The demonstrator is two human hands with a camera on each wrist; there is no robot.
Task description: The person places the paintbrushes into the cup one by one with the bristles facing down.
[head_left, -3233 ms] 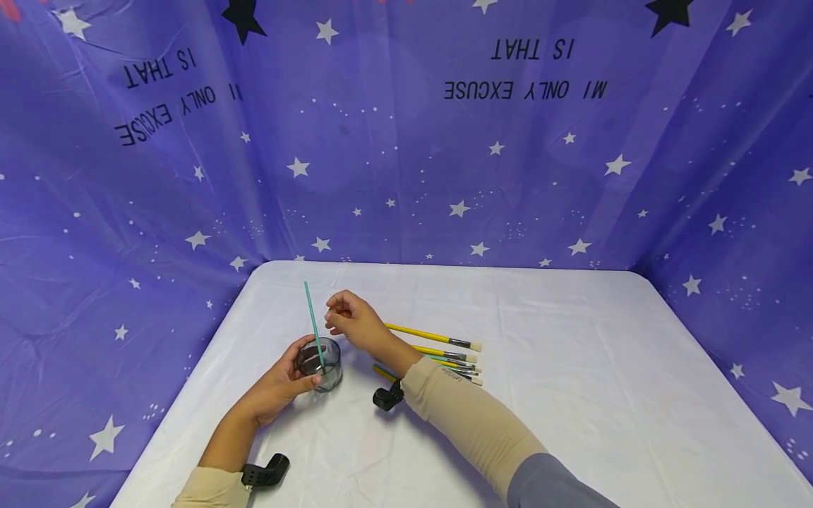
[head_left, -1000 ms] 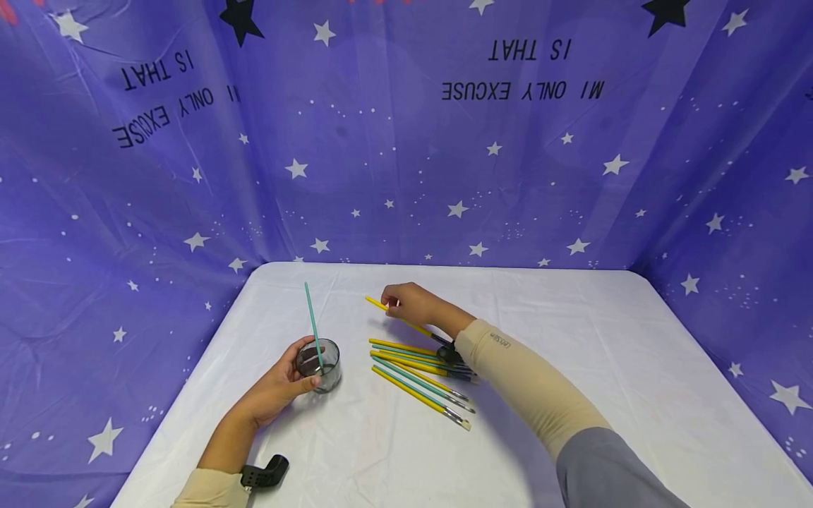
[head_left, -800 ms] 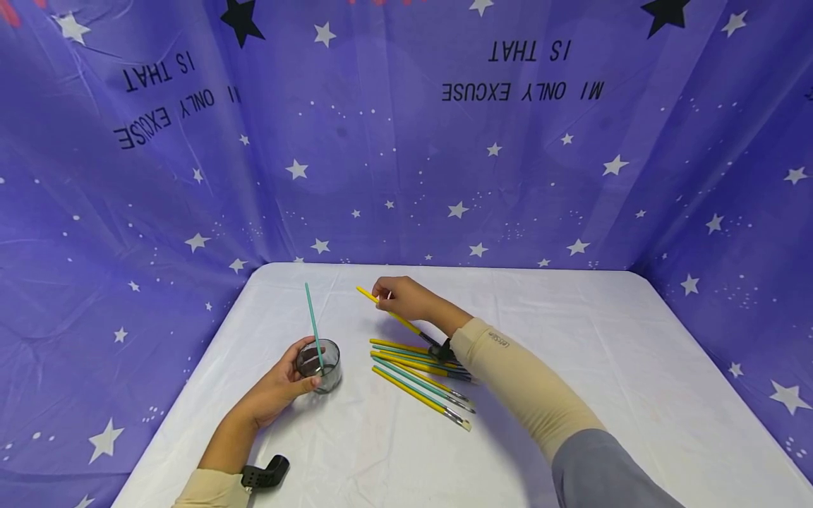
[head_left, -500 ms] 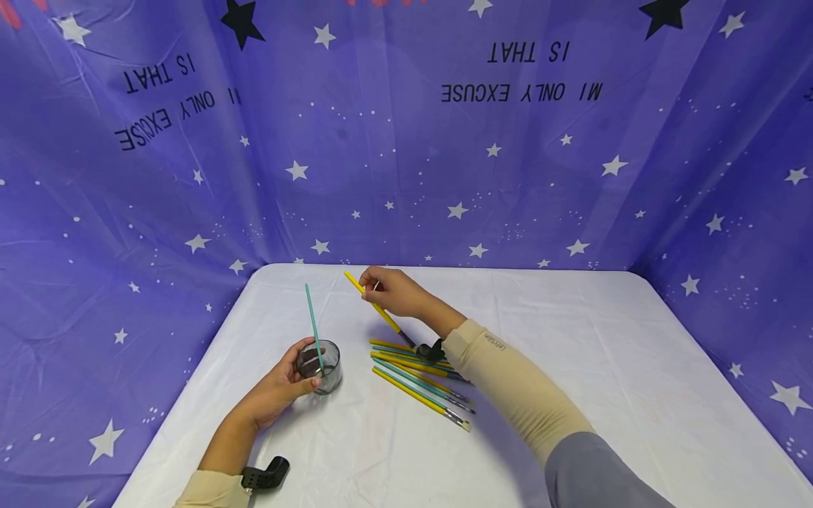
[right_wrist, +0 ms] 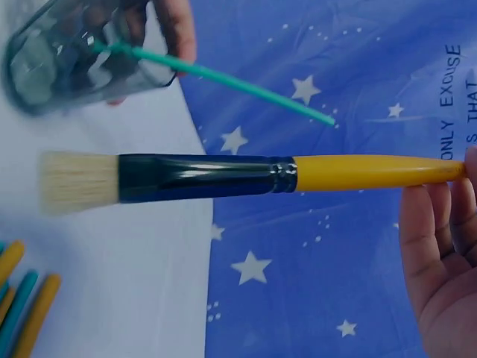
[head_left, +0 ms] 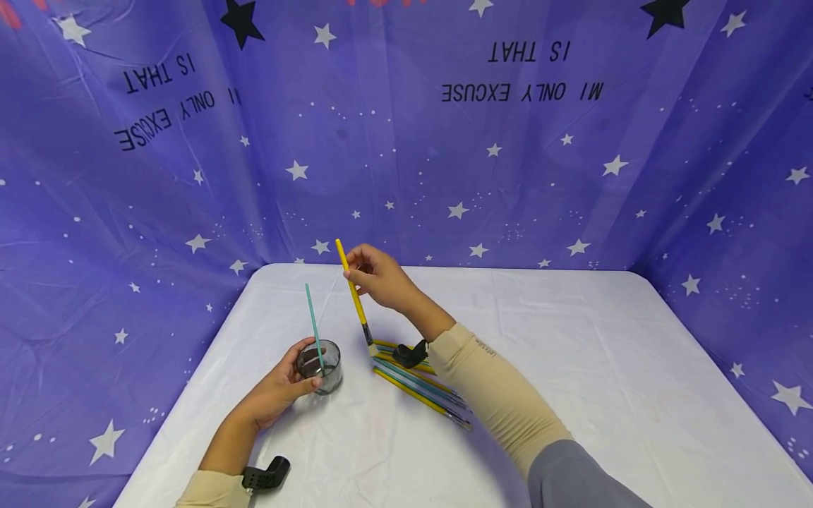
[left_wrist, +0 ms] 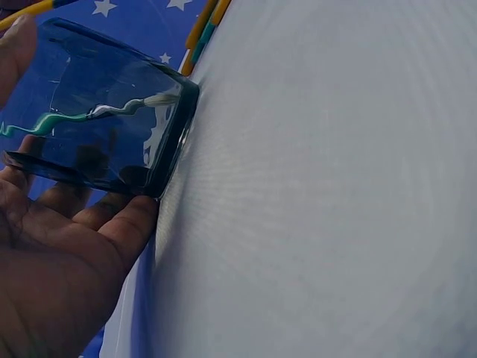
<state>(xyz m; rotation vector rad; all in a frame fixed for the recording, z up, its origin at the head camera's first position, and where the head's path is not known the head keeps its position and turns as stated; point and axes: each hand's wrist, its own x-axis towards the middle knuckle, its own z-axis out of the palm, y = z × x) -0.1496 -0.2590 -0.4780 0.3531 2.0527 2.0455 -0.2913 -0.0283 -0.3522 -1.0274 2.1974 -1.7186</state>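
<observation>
Yellow-handled, pale-bristled brush (right_wrist: 238, 177) between right-hand fingers (right_wrist: 419, 227)

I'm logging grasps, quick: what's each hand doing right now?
Left hand: holding the glass, fingers curled round it.
Right hand: holding a yellow brush by its handle.

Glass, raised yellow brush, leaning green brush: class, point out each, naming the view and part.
Glass (left_wrist: 104, 83): left wrist view, on its side wall.
Raised yellow brush (right_wrist: 231, 177): right wrist view, on its dark collar.
Leaning green brush (head_left: 314, 322): head view, on its handle.
</observation>
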